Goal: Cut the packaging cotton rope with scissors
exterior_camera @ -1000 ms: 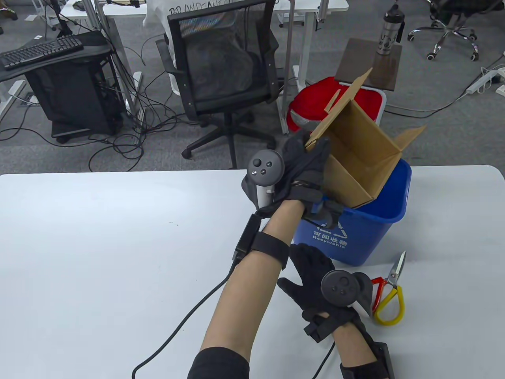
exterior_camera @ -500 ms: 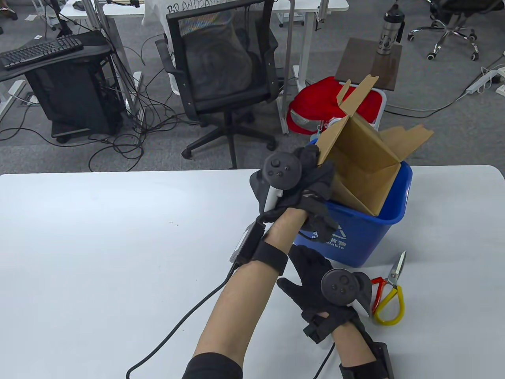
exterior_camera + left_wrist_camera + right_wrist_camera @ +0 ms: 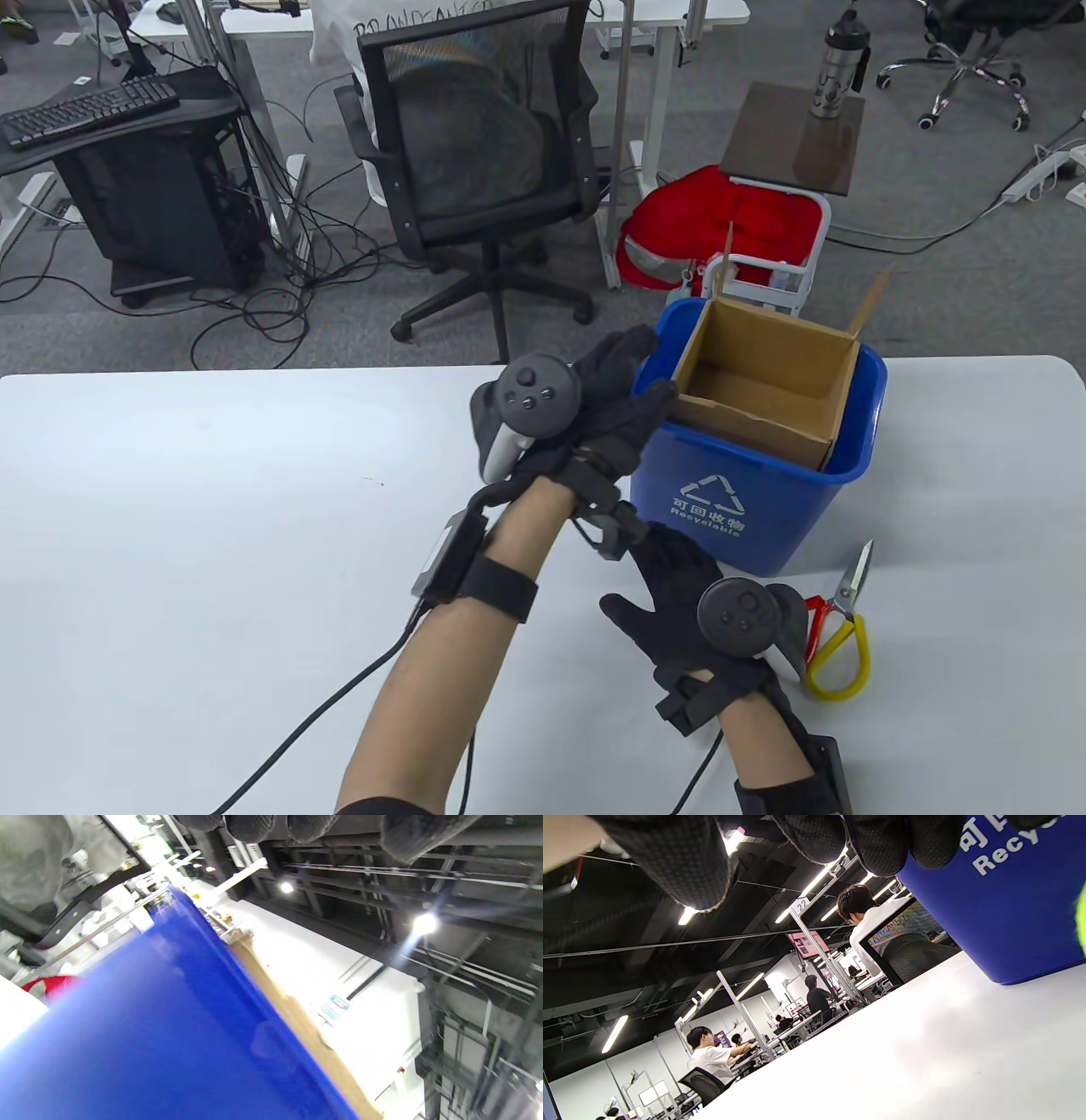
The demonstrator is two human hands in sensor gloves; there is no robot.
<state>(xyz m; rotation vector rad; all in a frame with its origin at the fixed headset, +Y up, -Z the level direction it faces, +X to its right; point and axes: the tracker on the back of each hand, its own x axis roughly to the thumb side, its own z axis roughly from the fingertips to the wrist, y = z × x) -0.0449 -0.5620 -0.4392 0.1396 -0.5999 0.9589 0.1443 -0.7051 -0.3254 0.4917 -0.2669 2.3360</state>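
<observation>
A blue bin (image 3: 764,501) stands on the white desk (image 3: 212,526), near its far edge and right of the middle. An open cardboard box (image 3: 768,386) sits upright inside the bin, its flaps pointing up and its inside bare as far as the table view shows. The bin bears a white recycling mark and the word "Recyclable" on its near wall.

The left hand (image 3: 607,403) hangs just beside the bin's left rim, its fingers stretched out and apart, holding nothing; whether the fingertips touch the rim or the box edge cannot be told. In the left wrist view the bin wall (image 3: 169,1027) fills the lower part, blurred, with a strip of the cardboard along its edge.

The right hand (image 3: 670,594) rests flat on the desk in front of the bin, fingers spread and relaxed, gripping nothing. The scissors (image 3: 836,628) lie on the desk just to its right, with one red and one yellow loop handle and the blades pointing away toward the far edge; the hand does not touch them.

No cotton rope can be made out in any view.
</observation>
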